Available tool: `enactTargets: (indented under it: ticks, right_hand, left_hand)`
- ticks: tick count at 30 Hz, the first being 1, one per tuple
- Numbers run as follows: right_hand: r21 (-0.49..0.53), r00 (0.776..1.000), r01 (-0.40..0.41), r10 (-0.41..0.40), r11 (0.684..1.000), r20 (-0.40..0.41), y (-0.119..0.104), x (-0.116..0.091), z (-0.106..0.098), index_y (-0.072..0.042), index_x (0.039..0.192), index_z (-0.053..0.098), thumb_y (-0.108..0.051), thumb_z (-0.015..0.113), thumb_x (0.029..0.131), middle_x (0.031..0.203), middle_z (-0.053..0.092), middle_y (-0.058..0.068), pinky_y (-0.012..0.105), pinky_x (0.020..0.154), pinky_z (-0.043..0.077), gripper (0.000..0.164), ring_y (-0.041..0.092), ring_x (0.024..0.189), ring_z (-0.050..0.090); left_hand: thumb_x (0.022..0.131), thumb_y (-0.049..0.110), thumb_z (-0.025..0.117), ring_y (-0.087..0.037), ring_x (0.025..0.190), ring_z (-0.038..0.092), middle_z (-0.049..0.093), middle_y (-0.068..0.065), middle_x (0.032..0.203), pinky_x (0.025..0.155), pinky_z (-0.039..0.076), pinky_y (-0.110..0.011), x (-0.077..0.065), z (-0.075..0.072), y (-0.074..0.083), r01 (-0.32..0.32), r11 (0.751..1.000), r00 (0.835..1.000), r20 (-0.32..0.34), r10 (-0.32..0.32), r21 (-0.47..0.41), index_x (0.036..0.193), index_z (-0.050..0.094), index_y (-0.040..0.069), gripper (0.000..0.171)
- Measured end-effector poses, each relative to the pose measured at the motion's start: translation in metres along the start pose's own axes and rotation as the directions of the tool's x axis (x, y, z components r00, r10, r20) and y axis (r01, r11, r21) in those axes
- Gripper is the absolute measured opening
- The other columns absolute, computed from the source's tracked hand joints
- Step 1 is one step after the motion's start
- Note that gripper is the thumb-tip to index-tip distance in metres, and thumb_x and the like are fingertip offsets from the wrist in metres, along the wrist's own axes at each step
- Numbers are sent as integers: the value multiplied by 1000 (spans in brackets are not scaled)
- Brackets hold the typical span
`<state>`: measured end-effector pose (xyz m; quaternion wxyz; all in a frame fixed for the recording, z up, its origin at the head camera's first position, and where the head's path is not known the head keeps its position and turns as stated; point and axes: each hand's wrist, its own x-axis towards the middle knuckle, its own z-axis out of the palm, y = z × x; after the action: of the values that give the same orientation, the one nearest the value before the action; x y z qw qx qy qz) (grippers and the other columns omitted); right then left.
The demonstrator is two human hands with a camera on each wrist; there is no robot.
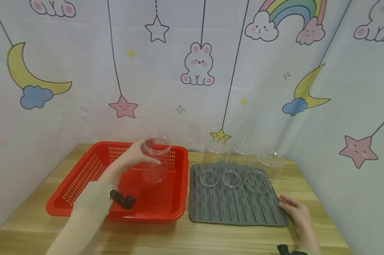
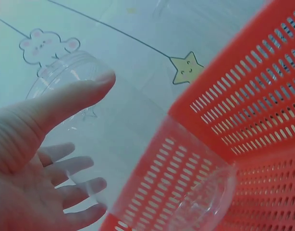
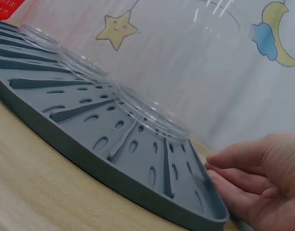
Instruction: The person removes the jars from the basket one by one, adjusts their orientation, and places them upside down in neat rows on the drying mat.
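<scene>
My left hand [image 1: 135,154] holds a clear plastic jar [image 1: 156,164] upright inside the red basket [image 1: 186,187], with the jar's rim above the basket's back edge. In the left wrist view the thumb [image 2: 82,94] and fingers lie round the jar's side, and its round base [image 2: 202,202] overlaps the basket wall. My right hand [image 1: 297,213] rests at the right edge of a grey ridged drying mat [image 1: 236,214]. Its fingertips [image 3: 215,161] are right at the mat's rim, loosely bent. Three more clear jars, one being the rightmost jar [image 1: 269,170], stand in a row on the mat.
Basket and mat lie side by side on a wooden table [image 1: 211,239]. A pale cloth [image 1: 166,78] printed with stars, moons and rabbits hangs behind and at both sides. The front part of the mat [image 3: 133,144] shows bare ridges and slots.
</scene>
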<state>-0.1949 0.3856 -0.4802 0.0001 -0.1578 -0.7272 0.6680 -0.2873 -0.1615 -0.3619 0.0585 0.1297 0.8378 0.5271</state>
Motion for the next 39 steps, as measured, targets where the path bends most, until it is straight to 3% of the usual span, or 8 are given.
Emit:
enactTargets:
  ticks: [4, 9, 12, 15, 19, 24, 31, 39]
  right_hand:
    - [17, 1000, -13, 13, 1000, 8, -10, -3, 1, 15, 145, 29, -3, 60, 95, 85, 66, -25, 11, 83, 52, 61, -11, 86, 63]
    - [-65, 998, 60, -59, 996, 22, -27, -10, 2, 15, 147, 23, -13, 59, 97, 88, 60, -31, 9, 82, 50, 67, -15, 87, 59]
    - [-104, 990, 140, -137, 985, 30, -38, -16, 2, 12, 146, 28, -18, 60, 97, 93, 58, -34, 7, 82, 50, 66, -16, 89, 57]
    - [-89, 973, 229, -227, 969, 29, -49, -23, 6, 1, 139, 43, -18, 62, 97, 98, 60, -33, 7, 81, 50, 50, -14, 91, 58]
    - [-71, 935, 354, -352, 933, 33, -67, -33, 16, -20, 122, 56, -14, 62, 96, 104, 63, -29, 8, 80, 50, 27, -12, 93, 59]
    - [-77, 892, 451, -449, 889, 44, -90, -51, 36, -12, 128, 58, -9, 64, 94, 108, 65, -25, 7, 82, 49, 35, -10, 98, 60]
    - [-65, 800, 600, -596, 798, 64, -111, -76, 74, 5, 131, 51, 4, 64, 90, 114, 66, -19, 7, 84, 47, 43, -4, 105, 60]
    - [75, 693, 705, -707, 706, 144, -119, -94, 117, 7, 133, 47, 20, 63, 80, 129, 59, -7, 15, 90, 51, 57, 5, 118, 54]
  left_hand:
    - [72, 19, 86, -38, 138, 38, 37, -15, 155, 107, 40, -60, -6, 4, 11, -42, 999, 996, -84, 43, 21, 151, 31, 12, 97]
    - [71, 19, 87, -38, 138, 38, 35, -12, 156, 104, 42, -61, -18, 11, 28, -71, 997, 980, -183, 75, 24, 153, 29, 18, 101]
    - [71, 16, 87, -37, 135, 41, 39, -12, 154, 101, 45, -60, -24, 18, 38, -107, 993, 961, -252, 114, 40, 152, 31, 19, 99]
    - [69, 11, 87, -36, 130, 43, 45, -13, 147, 98, 48, -59, -30, 27, 48, -168, 982, 926, -327, 187, 85, 149, 37, 15, 95]
    - [65, 8, 89, -33, 125, 46, 50, -12, 140, 92, 53, -56, -37, 43, 61, -262, 950, 857, -410, 311, 173, 145, 44, 14, 92]
    - [61, 7, 91, -31, 123, 48, 53, -12, 137, 94, 51, -55, -45, 67, 73, -361, 873, 751, -453, 481, 329, 141, 49, 12, 91]
    - [57, 10, 93, -33, 127, 47, 54, -13, 135, 108, 30, -65, -52, 102, 80, -392, 695, 595, -410, 691, 603, 136, 53, 11, 89]
    - [54, 10, 93, -34, 125, 49, 58, -11, 130, 103, 38, -63, -59, 133, 80, -366, 530, 475, -336, 813, 765, 132, 56, 14, 86]
